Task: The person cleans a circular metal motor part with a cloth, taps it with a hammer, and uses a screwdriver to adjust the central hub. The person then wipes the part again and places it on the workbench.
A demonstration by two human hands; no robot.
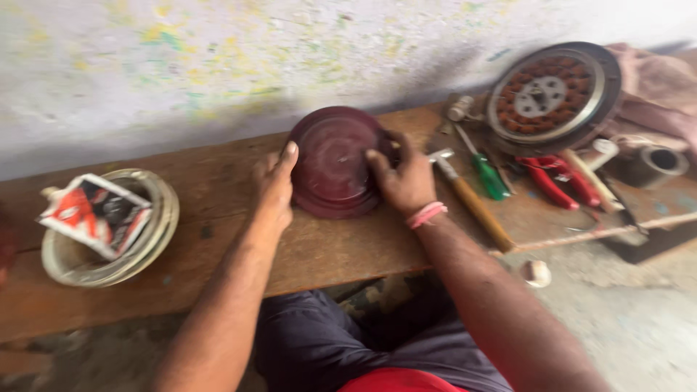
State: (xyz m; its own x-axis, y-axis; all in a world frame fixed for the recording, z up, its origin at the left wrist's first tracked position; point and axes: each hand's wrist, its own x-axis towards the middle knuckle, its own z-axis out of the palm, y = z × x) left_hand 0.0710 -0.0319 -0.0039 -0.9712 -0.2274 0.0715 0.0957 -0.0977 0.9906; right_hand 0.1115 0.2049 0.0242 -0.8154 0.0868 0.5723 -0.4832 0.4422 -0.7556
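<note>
Head view is showing both hands gripping a dark red round cover [332,160] that is lying flat on a worn wooden bench [218,181] against a paint-flecked wall: the left hand [274,187] is cupping its left edge with the thumb raised along the rim, while the right hand [401,178], wearing a pink wristband [425,214], is pressing fingers onto its right side. A hammer [472,199] is lying just beside the right hand, with a green-handled screwdriver [485,170], red pliers [555,178] and a wound motor stator [552,94] farther right, and a pale bowl-shaped housing [156,232] holding a printed packet [94,214] is sitting well apart to the left.
</note>
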